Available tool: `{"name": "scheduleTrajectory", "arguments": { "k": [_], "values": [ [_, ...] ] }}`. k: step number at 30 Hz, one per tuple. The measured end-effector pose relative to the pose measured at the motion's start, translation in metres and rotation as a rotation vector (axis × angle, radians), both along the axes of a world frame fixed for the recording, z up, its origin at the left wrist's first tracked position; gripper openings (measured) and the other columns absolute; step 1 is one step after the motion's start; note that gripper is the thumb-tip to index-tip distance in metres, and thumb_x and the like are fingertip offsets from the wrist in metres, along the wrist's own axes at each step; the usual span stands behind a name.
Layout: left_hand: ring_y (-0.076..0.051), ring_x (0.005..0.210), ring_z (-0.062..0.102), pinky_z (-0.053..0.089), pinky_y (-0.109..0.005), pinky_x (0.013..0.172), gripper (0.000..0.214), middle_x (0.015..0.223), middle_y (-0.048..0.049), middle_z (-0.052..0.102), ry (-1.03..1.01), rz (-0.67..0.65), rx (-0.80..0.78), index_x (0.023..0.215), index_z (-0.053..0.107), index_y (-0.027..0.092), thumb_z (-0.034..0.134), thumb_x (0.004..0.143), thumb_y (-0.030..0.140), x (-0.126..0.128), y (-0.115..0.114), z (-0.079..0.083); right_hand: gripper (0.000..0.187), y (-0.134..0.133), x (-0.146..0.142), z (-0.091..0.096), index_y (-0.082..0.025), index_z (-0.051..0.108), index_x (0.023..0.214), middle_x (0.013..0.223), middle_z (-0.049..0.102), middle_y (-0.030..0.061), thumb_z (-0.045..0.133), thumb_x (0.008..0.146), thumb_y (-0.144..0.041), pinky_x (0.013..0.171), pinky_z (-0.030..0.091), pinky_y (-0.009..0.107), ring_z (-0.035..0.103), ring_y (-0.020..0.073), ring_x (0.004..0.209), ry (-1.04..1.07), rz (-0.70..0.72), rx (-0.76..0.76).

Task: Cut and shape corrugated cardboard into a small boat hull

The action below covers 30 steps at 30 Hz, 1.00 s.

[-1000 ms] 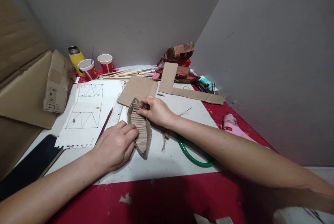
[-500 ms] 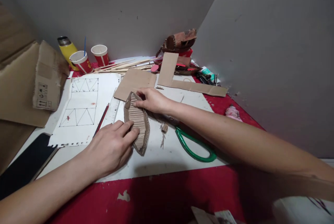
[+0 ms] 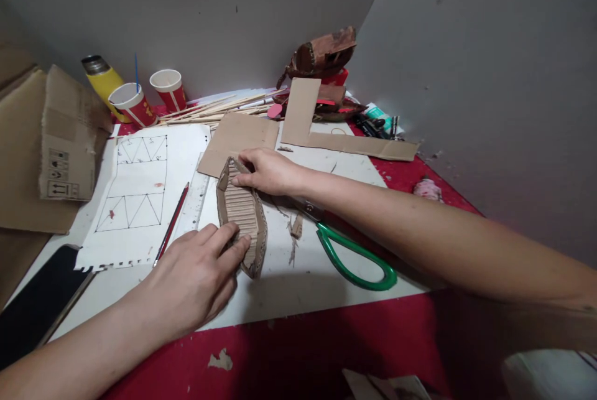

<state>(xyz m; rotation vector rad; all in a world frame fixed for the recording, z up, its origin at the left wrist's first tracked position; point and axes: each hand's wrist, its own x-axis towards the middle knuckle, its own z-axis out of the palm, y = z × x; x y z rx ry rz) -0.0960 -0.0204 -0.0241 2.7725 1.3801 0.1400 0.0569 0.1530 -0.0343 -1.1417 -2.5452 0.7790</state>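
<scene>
A small boat-shaped piece of corrugated cardboard (image 3: 242, 207) with a ribbed floor and low raised sides lies on the white sheet (image 3: 261, 306). At its far end my right hand (image 3: 268, 171) grips the rim, thumb inside and fingers around the outer side. My left hand (image 3: 200, 269) holds the near end, two fingertips resting on the ribbed floor; its thumb is hidden. Green-handled scissors (image 3: 357, 263) lie to the right, their blades partly covered by my right forearm. Beyond the boat is a flat cardboard piece (image 3: 242, 139).
An L-shaped cardboard strip (image 3: 345, 142) and thin wooden sticks (image 3: 219, 107) lie at the back. Two paper cups (image 3: 170, 92) stand by a yellow bottle (image 3: 105, 86). On the left are a drawing (image 3: 135, 201), pencil (image 3: 172, 223), dark phone-like slab (image 3: 41, 300) and cardboard box (image 3: 69, 139).
The camera view has shifted slightly. Both hands keep almost the same hold on the cardboard boat, and the things around it stay in place.
</scene>
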Motion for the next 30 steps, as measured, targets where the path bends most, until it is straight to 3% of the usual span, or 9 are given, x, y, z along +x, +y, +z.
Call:
{"name": "scheduleTrajectory", "arguments": {
  "k": [8, 13, 18, 20, 23, 25, 27, 29, 30],
  "values": [
    [-0.025, 0.079, 0.062, 0.057, -0.039, 0.062, 0.030, 0.106, -0.0127, 0.069, -0.079, -0.052, 0.137, 0.117, 0.061, 0.013, 0.048, 0.090, 0.017, 0.006, -0.001, -0.010, 0.029, 0.003, -0.001, 0.001, -0.020, 0.047, 0.064, 0.063, 0.049, -0.0036, 0.072, 0.076, -0.027, 0.054, 0.027, 0.026, 0.041, 0.0123, 0.060, 0.064, -0.004, -0.070],
    [-0.023, 0.078, 0.062, 0.057, -0.038, 0.062, 0.032, 0.108, -0.0122, 0.069, -0.021, -0.055, 0.091, 0.116, 0.061, 0.013, 0.043, 0.090, 0.010, 0.005, 0.002, -0.007, 0.014, 0.006, -0.002, -0.005, -0.018, 0.057, 0.069, 0.064, 0.054, -0.0039, 0.068, 0.077, -0.020, 0.057, 0.033, 0.024, 0.047, 0.0121, 0.062, 0.258, -0.002, -0.244],
    [-0.026, 0.080, 0.065, 0.058, -0.041, 0.061, 0.034, 0.111, -0.0149, 0.069, -0.030, -0.036, 0.097, 0.117, 0.060, 0.013, 0.045, 0.087, 0.010, 0.007, -0.002, -0.007, 0.015, 0.006, -0.001, -0.006, -0.017, 0.055, 0.066, 0.060, 0.051, -0.0055, 0.068, 0.074, -0.017, 0.057, 0.035, 0.024, 0.047, 0.0113, 0.059, 0.374, -0.027, -0.373],
    [-0.026, 0.086, 0.067, 0.060, -0.042, 0.067, 0.035, 0.116, -0.0152, 0.068, -0.118, -0.007, 0.035, 0.121, 0.059, 0.015, 0.049, 0.088, 0.016, 0.005, -0.005, -0.003, 0.013, 0.005, 0.001, -0.001, -0.017, 0.055, 0.068, 0.061, 0.052, -0.0054, 0.067, 0.074, -0.017, 0.057, 0.037, 0.024, 0.048, 0.0111, 0.060, 0.435, -0.017, -0.404],
    [-0.027, 0.110, 0.064, 0.057, -0.042, 0.088, 0.046, 0.130, -0.0119, 0.062, -0.352, 0.066, -0.068, 0.133, 0.051, 0.022, 0.054, 0.087, 0.022, -0.004, -0.009, 0.012, 0.010, 0.005, 0.007, 0.011, -0.017, 0.056, 0.071, 0.065, 0.054, -0.0046, 0.064, 0.075, -0.015, 0.060, 0.039, 0.024, 0.049, 0.0112, 0.061, 0.507, 0.003, -0.428],
    [-0.026, 0.116, 0.061, 0.053, -0.042, 0.096, 0.050, 0.134, -0.0081, 0.060, -0.572, 0.209, -0.068, 0.135, 0.050, 0.030, 0.057, 0.086, 0.024, -0.010, -0.005, 0.027, 0.009, 0.001, 0.013, 0.024, -0.017, 0.056, 0.072, 0.067, 0.055, -0.0034, 0.064, 0.075, -0.014, 0.061, 0.041, 0.024, 0.051, 0.0121, 0.063, 0.537, -0.013, -0.407],
    [-0.026, 0.113, 0.062, 0.053, -0.042, 0.095, 0.051, 0.134, -0.0074, 0.060, -0.807, 0.435, -0.072, 0.134, 0.050, 0.032, 0.062, 0.084, 0.028, -0.011, 0.004, 0.040, 0.007, -0.007, 0.021, 0.038, -0.017, 0.057, 0.073, 0.069, 0.058, -0.0020, 0.063, 0.076, -0.015, 0.062, 0.043, 0.026, 0.054, 0.0135, 0.066, 0.565, -0.030, -0.358],
    [-0.028, 0.113, 0.061, 0.053, -0.041, 0.092, 0.064, 0.136, -0.0104, 0.057, -1.015, 0.591, -0.189, 0.138, 0.046, 0.028, 0.070, 0.079, 0.034, -0.005, 0.018, 0.047, 0.003, -0.021, 0.027, 0.051, -0.017, 0.060, 0.076, 0.072, 0.060, -0.0008, 0.063, 0.077, -0.016, 0.065, 0.045, 0.027, 0.055, 0.0145, 0.069, 0.596, -0.014, -0.309],
    [-0.028, 0.113, 0.062, 0.054, -0.040, 0.090, 0.071, 0.135, -0.0114, 0.058, -1.106, 0.599, -0.299, 0.140, 0.044, 0.026, 0.073, 0.076, 0.036, 0.000, 0.025, 0.048, 0.001, -0.030, 0.030, 0.056, -0.017, 0.061, 0.078, 0.074, 0.061, -0.0004, 0.062, 0.078, -0.017, 0.066, 0.045, 0.027, 0.056, 0.0147, 0.070, 0.614, 0.002, -0.290]
  ]
}}
